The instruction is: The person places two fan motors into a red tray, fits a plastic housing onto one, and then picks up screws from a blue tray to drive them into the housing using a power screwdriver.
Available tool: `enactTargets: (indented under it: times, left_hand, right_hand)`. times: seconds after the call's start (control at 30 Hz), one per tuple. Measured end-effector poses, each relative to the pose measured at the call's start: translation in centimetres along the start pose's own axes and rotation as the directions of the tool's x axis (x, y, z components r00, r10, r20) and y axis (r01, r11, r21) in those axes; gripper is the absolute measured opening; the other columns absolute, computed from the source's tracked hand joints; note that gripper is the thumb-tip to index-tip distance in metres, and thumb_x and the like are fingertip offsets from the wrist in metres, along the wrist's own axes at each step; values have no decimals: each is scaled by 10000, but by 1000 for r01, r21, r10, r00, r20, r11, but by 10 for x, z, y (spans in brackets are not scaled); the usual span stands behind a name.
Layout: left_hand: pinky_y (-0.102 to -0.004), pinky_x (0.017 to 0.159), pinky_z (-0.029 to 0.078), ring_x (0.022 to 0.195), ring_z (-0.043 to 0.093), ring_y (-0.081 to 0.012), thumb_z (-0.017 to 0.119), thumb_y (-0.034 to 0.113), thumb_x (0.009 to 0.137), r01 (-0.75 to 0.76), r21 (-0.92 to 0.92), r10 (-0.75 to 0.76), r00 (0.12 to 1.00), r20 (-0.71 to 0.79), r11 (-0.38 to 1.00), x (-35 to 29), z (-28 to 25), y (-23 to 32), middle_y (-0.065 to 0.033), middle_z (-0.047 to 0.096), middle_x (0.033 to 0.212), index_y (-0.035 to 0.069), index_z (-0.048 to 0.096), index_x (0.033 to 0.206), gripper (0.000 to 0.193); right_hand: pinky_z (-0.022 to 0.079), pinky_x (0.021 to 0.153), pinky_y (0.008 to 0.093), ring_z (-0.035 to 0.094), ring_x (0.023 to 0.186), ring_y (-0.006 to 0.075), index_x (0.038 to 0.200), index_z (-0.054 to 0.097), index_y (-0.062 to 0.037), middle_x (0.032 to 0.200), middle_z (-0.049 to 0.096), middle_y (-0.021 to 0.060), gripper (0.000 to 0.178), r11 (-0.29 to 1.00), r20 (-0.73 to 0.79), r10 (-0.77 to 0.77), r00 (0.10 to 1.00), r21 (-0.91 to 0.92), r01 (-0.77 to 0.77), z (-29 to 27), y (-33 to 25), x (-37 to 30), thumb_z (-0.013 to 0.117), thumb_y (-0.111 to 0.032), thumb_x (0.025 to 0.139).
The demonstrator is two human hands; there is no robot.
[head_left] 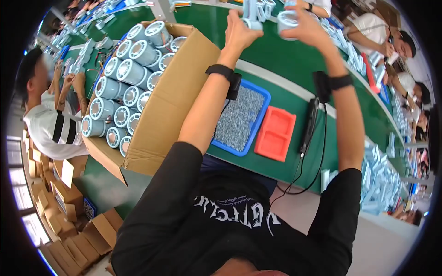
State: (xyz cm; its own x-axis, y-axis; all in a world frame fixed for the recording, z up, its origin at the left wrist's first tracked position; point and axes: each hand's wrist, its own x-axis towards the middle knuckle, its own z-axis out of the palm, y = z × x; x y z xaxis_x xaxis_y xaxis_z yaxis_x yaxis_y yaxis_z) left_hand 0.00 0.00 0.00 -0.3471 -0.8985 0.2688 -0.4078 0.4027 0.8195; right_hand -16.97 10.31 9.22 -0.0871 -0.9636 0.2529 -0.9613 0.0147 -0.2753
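Both my arms reach out over the green table to its far part. My left hand (pixel 238 33) is closed around a light-blue plastic piece (pixel 251 14) with a long upright section, perhaps a handle. To its right, my right hand (pixel 309 28), slightly blurred, grips a light-blue round housing (pixel 287 19) from its right side. The two pieces are apart. Several similar light-blue parts (pixel 263 9) stand just beyond, between my hands. Left of my left arm, a cardboard box (pixel 177 87) holds many light-blue cylindrical housings (pixel 131 71) in rows.
On the table (pixel 285 89) lie a blue tray (pixel 264 99) full of small screws, a red two-pocket tray (pixel 275 134) and a black corded electric screwdriver (pixel 311 124). Light-blue parts (pixel 380 179) pile up at right. Co-workers sit left and right; cardboard boxes (pixel 69 198) stand lower left.
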Motion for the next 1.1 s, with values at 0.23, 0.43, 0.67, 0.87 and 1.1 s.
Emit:
enactTargets:
  times: [0.23, 0.43, 0.67, 0.87, 1.1]
  left_hand:
    - [-379, 846, 440, 1042, 492, -290, 770, 145, 532, -339, -466, 483, 845, 231, 817, -163, -68, 44, -138, 493, 1152, 28, 483, 1158, 698]
    - [-393, 851, 443, 1097, 487, -344, 765, 91, 588, -159, -343, 364, 620, 695, 926, -253, -59, 12, -165, 514, 1143, 24, 494, 1110, 592]
    - [-387, 889, 421, 1086, 474, -371, 743, 65, 622, -324, -351, 477, 642, 600, 879, -262, -27, 2, -174, 482, 1165, -6, 472, 1105, 558]
    - [-407, 891, 408, 1091, 446, -368, 741, 94, 642, -438, -272, 510, 640, 575, 857, -255, -22, -10, -157, 443, 1176, -6, 470, 1134, 571]
    - [-427, 892, 393, 1047, 436, -333, 716, 124, 683, -456, -202, 491, 714, 499, 867, -265, -15, -18, -153, 430, 1093, 6, 479, 1167, 552]
  right_hand:
    - [483, 736, 350, 566, 833, 320, 1193, 517, -153, 986, 498, 148, 628, 975, -119, -36, 992, -223, 9, -55, -60, -179, 686, -115, 589]
    - [471, 775, 387, 510, 957, 318, 1197, 526, -168, 1019, 467, 158, 595, 943, -72, 270, 960, -180, -279, 61, -84, -241, 712, -131, 634]
    - [433, 871, 356, 489, 1016, 317, 1219, 525, -146, 1106, 460, 161, 491, 982, -188, 113, 976, 169, -82, 108, -57, -264, 655, -109, 747]
    - [439, 873, 344, 508, 1020, 297, 1152, 553, -119, 1118, 475, 127, 400, 863, 66, 256, 964, 433, -259, 81, -49, -260, 642, -93, 763]
    - [451, 845, 351, 551, 983, 283, 1047, 563, -86, 1098, 501, 109, 270, 945, 18, 25, 1000, 326, -30, 98, -53, -250, 618, -63, 783]
